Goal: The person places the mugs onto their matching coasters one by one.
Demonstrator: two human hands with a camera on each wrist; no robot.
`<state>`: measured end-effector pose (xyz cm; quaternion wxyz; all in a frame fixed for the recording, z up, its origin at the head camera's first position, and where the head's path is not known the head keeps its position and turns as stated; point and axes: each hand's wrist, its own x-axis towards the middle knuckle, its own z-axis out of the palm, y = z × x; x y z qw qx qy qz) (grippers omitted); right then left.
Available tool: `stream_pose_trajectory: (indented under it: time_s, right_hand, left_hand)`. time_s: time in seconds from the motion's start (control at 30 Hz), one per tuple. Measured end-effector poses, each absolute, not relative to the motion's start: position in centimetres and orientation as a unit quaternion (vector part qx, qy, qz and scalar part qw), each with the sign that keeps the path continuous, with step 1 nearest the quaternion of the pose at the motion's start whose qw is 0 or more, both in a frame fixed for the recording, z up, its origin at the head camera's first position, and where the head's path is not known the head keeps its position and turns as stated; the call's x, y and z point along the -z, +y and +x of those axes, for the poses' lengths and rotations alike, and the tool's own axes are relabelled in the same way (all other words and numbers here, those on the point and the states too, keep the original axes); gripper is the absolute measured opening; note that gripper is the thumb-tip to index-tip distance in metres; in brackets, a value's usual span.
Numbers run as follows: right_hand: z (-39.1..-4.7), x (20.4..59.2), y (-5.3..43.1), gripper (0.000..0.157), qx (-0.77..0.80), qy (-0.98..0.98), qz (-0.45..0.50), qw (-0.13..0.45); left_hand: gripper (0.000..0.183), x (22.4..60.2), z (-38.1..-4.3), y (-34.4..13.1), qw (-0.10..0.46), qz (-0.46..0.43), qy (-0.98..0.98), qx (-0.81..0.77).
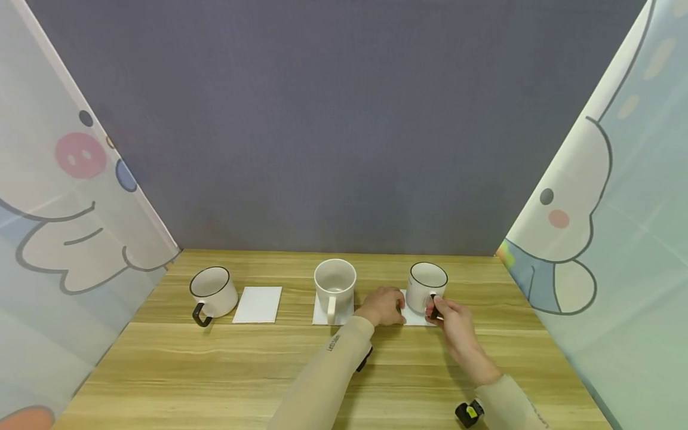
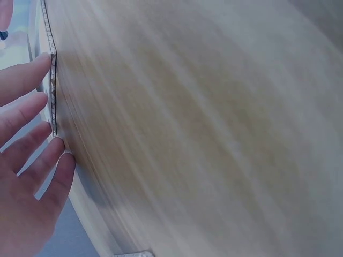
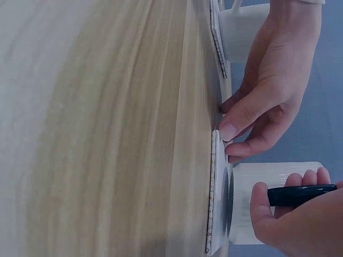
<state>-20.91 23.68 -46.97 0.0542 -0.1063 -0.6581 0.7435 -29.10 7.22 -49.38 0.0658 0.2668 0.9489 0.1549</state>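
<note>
On the right of the table in the head view, a white mug with a black rim stands upright on a white square coaster. My right hand grips its black handle, fingers wrapped round it in the right wrist view. At the coaster's left edge is my left hand, its fingertips touching or very close to that edge. Its fingers are spread and only slightly bent in the left wrist view. Whether the mug's base presses fully on the coaster is partly hidden in the head view.
Left of my left hand, an all-white mug stands on another coaster. Farther left, a wide white mug with black rim and handle sits on bare wood beside a bare coaster. A grey wall rises behind the wooden table.
</note>
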Motion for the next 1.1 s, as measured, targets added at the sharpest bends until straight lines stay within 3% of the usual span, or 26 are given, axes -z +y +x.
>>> stream_pose_trajectory:
  time_s: [1.1]
  right_hand:
    - [-20.1, 48.1, 23.5, 0.027, -0.714, -0.693, -0.092, 0.043]
  left_hand:
    - [0.026, 48.8, -28.7, 7.1, 0.064, 0.259, 0.946, -0.186]
